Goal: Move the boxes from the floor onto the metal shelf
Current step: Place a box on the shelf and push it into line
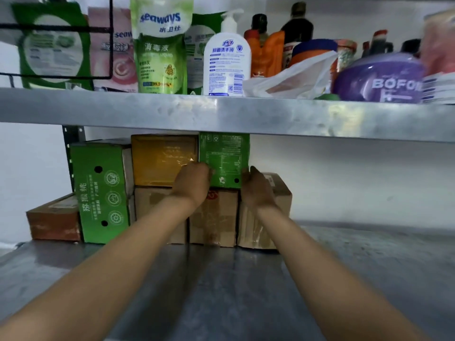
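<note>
A small green box stands on top of a brown cardboard box at the back of the metal shelf. My left hand grips its left edge and my right hand grips its right edge. A yellow box sits just left of it on another brown box. A tall green carton stands further left, beside a low red-brown box. One more brown box sits behind my right hand.
The upper shelf's metal edge hangs just above the green box. On it stand detergent pouches, a white pump bottle, dark bottles, a plastic bag and a purple tub. Bare shelf lies right of the boxes.
</note>
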